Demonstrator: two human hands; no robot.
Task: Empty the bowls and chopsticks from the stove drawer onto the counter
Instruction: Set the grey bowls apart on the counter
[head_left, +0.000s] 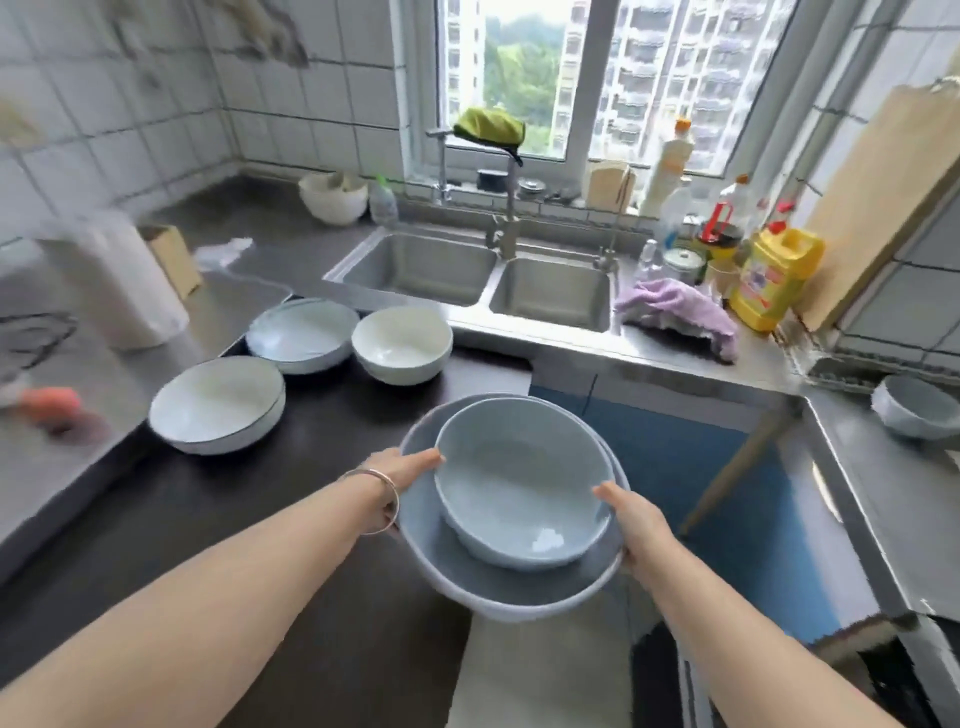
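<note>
Bowls are the matter here: a smooth pale blue bowl sits nested inside a wider, shallower grey-blue dish, and both are held in the air above the edge of the dark tabletop, in front of the person. The left hand, with a thin metal bangle on the wrist, has its grip on the left rim of the stack, thumb lying along the inner bowl's edge and fingers hidden below the dish. The right hand has its grip on the right rim in the same way, thumb on top, fingers under.

On the glossy dark tabletop beyond stand three more round ceramic pieces: a wide white bowl with a thin dark rim nearest, a pale blue stack behind it, and a deeper cream bowl just beside that stack.

Farther back lies a double stainless steel sink with a tall faucet, a crumpled lilac cloth on the brushed steel rim, and a yellow plastic jug next to a wooden board leaning on the white tiles. Another grey bowl rests on the steel surface at the far right.
</note>
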